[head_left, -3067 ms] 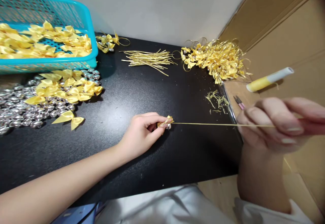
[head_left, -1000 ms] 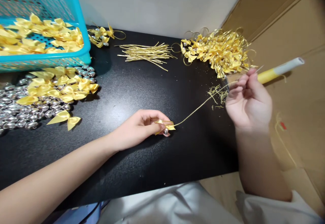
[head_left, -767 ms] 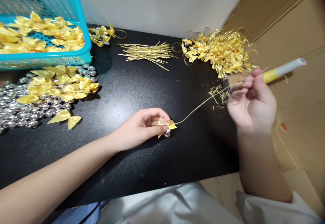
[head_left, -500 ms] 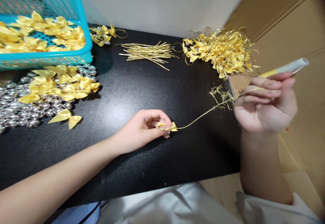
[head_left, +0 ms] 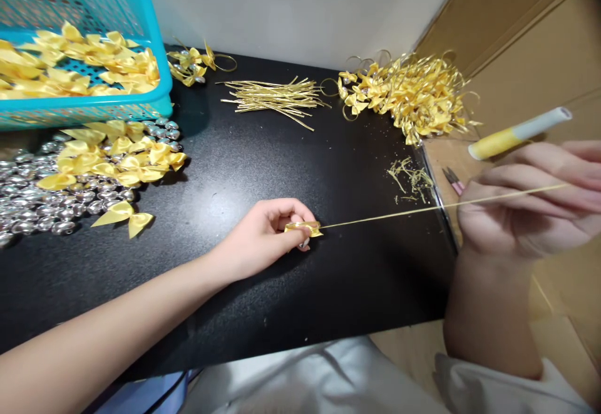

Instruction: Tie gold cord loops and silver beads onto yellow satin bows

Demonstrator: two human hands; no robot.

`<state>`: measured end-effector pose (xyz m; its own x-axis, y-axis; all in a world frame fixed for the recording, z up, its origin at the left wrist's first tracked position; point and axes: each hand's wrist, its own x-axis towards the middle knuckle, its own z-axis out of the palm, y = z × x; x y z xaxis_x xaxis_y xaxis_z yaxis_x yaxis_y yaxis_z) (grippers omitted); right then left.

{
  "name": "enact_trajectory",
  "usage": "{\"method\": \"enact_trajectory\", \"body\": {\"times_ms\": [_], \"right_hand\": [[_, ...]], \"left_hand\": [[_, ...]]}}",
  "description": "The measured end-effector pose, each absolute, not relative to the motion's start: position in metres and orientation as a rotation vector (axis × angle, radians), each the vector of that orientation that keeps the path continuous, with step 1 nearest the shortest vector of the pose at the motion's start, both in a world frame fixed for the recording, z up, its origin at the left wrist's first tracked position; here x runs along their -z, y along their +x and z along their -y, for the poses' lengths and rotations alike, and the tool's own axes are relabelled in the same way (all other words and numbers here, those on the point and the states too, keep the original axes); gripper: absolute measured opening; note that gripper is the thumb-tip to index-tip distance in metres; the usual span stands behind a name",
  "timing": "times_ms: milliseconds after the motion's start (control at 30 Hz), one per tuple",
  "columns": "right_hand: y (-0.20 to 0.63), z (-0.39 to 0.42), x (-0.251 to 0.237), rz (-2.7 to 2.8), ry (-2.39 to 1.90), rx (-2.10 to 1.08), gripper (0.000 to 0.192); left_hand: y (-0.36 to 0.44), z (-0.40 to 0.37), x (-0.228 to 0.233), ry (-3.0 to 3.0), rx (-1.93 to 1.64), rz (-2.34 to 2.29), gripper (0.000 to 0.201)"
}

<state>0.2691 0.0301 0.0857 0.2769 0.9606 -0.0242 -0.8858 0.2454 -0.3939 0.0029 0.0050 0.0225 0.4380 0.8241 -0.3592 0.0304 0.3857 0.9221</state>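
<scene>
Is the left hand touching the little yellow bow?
Touching. The head view shows the left hand pinching the bow against the black table.

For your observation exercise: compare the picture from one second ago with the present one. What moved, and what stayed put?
The right hand moved out to the right and a little lower, pulling the gold cord from a slack curve into a taut, nearly straight line. Neither hand let go. The left hand stayed on the black table, pinching the yellow bow. The bow piles and blue basket are unchanged.
</scene>
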Motion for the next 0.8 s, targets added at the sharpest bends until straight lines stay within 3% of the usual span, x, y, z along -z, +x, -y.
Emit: {"method": "enact_trajectory", "body": {"times_ms": [67,133,200,267,333,467,800], "right_hand": [[0.266,-0.027,-0.090,0.250,-0.708,-1.016,0.058],[0.266,-0.025,-0.092,0.297,-0.998,-0.794,0.070],[0.269,-0.025,-0.089,0.391,-1.014,-0.776,0.056],[0.273,-0.027,-0.085,0.484,-0.803,-0.930,0.028],[0.276,-0.028,-0.080,0.537,-0.598,-1.130,0.015],[0.278,-0.033,-0.077,0.602,-0.409,-1.372,0.024],[0.276,-0.037,-0.080,0.539,-0.323,-1.407,0.031]], "left_hand": [[0.004,-0.005,-0.023,1.059,-0.630,-1.002,0.004],[0.005,-0.006,-0.023,1.062,-0.630,-1.009,0.004],[0.005,-0.006,-0.023,1.064,-0.627,-1.019,0.004],[0.005,-0.006,-0.023,1.065,-0.623,-1.025,0.004],[0.004,-0.005,-0.024,1.070,-0.615,-1.025,0.003],[0.003,-0.005,-0.023,1.077,-0.602,-1.012,0.004],[0.001,-0.006,-0.023,1.080,-0.554,-0.990,0.002]]}}
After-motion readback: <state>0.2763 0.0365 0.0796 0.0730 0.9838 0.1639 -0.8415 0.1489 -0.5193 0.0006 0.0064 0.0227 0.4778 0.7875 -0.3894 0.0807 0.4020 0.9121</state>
